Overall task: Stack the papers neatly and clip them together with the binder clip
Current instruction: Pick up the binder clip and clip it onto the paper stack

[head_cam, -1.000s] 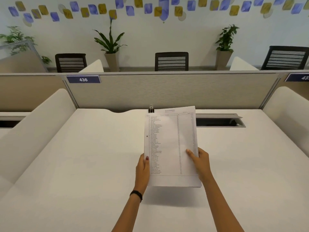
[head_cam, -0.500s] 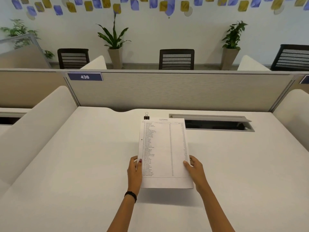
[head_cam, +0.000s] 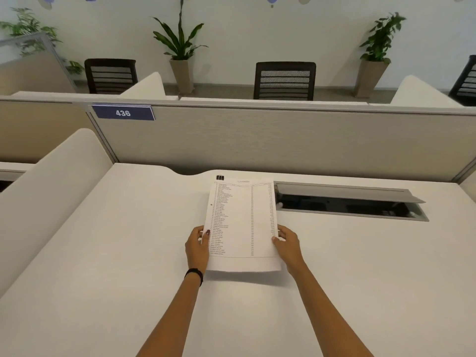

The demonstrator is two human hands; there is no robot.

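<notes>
A stack of white papers [head_cam: 244, 217] with printed rows of text is held over the middle of the white desk [head_cam: 103, 266], its near edge casting a shadow below it. My left hand [head_cam: 198, 247] grips the stack's left edge and my right hand [head_cam: 288, 244] grips its right edge, thumbs on top. A small black binder clip [head_cam: 220, 177] sits at the stack's far left corner; whether it is clamped on the sheets or lying on the desk behind them is unclear.
An open cable tray [head_cam: 347, 202] with a raised grey lid is cut into the desk right of the papers. A grey partition [head_cam: 283, 140] with a blue "436" label [head_cam: 123, 113] closes the far side. White curved dividers [head_cam: 51, 181] flank the desk.
Both hands have lowered the papers from an upright tilt toward the desk, flatter and farther from me. The view has tipped downward.
</notes>
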